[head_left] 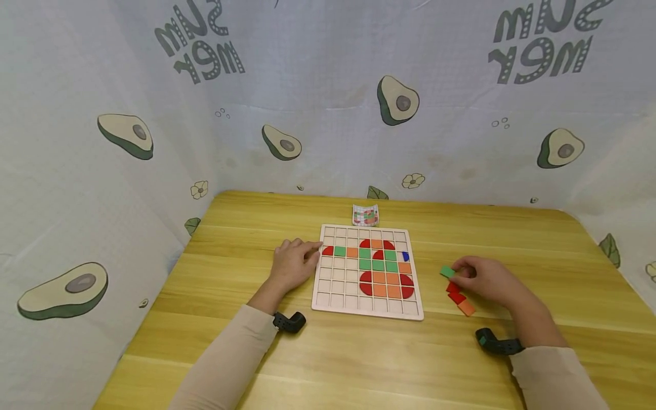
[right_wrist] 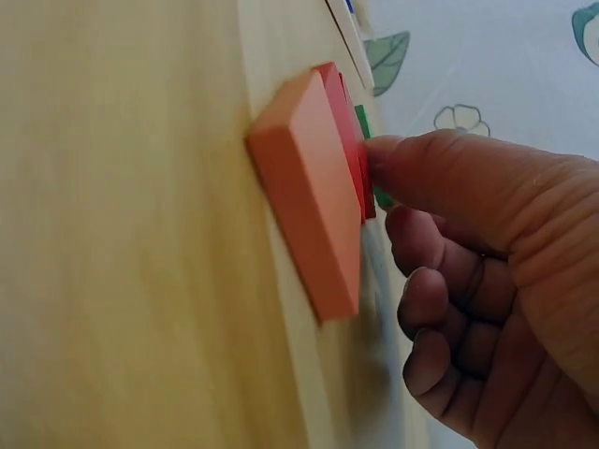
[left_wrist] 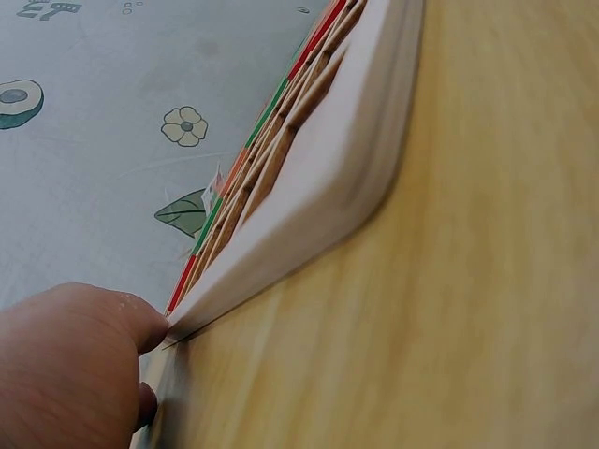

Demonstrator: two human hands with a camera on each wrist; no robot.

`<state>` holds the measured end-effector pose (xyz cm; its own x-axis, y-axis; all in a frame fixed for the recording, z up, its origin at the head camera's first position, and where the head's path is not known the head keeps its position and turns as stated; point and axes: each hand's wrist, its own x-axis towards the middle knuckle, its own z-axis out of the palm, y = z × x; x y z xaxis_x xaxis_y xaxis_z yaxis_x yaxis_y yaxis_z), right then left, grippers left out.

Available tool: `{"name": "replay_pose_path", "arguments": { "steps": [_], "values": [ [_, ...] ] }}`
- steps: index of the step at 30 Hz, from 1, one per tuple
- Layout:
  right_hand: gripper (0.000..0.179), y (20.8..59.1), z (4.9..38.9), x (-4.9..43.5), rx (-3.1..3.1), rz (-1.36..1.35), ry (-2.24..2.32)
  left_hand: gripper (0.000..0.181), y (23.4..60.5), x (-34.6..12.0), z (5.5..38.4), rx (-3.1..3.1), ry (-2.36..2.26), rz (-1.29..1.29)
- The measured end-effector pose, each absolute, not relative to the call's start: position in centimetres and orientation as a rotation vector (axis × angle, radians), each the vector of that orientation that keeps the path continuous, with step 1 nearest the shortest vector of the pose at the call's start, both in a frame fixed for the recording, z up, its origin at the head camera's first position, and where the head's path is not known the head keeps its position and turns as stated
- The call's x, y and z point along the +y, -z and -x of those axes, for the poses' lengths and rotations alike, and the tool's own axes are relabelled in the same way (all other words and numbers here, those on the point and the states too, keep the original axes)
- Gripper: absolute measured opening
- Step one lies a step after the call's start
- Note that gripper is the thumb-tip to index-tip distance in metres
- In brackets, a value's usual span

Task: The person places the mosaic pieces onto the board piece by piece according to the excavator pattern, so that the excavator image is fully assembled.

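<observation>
A pale wooden grid board lies mid-table with red, green, orange and blue pieces in some of its squares. At its left edge is my left hand, its fingertips touching the rim; in the left wrist view the thumb meets the board's side. To the right of the board, my right hand pinches a green square tile between thumb and finger. Just below that hand lie red pieces and an orange tile, which looms large in the right wrist view.
Behind the board stands a small curved card printed with a coloured grid pattern. A white curtain with avocado prints hangs round the back and sides of the wooden table. A black wrist camera sits on the left wrist.
</observation>
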<state>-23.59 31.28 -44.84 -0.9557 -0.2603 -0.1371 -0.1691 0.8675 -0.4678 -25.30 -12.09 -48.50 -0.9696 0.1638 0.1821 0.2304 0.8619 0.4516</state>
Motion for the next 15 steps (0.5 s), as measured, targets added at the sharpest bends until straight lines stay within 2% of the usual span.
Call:
{"name": "replay_pose_path", "arguments": {
  "steps": [7, 15],
  "values": [
    [0.038, 43.4, 23.2, 29.1, 2.827, 0.305, 0.68, 0.034, 48.4, -12.0, 25.2, -2.895, 0.735, 0.31],
    [0.029, 42.7, 23.4, 24.7, 2.823, 0.44, 0.671, 0.035, 48.6, -12.1, 25.3, -2.888, 0.74, 0.305]
  ]
}}
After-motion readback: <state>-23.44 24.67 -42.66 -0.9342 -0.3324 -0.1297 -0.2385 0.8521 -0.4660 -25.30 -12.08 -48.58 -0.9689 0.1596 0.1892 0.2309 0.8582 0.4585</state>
